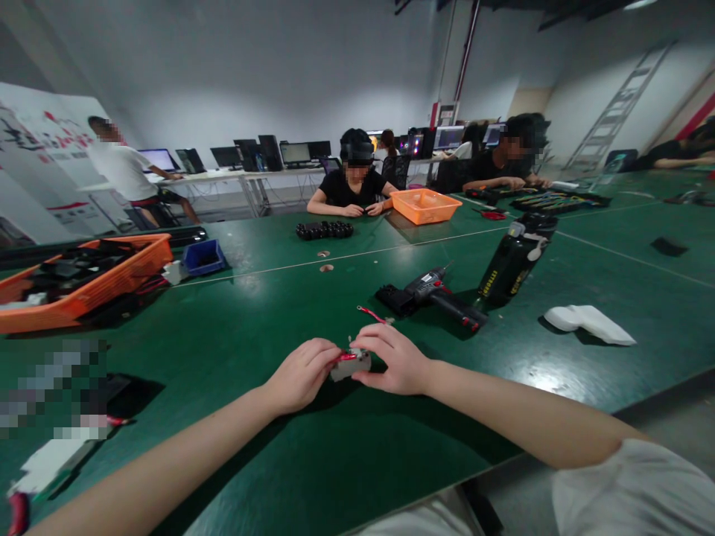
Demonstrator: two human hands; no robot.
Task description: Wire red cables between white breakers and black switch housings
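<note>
Left hand (304,374) and right hand (398,360) curl close together.

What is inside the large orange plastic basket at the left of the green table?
The orange basket shows a heap of black parts, with some white pieces. What lies beneath the heap is covered.

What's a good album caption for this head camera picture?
Left hand and right hand hold a small gray part near a power drill.

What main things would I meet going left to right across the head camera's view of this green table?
Orange basket → blue bin → left hand → small grey block → right hand → drill → black bottle → white piece.
</note>
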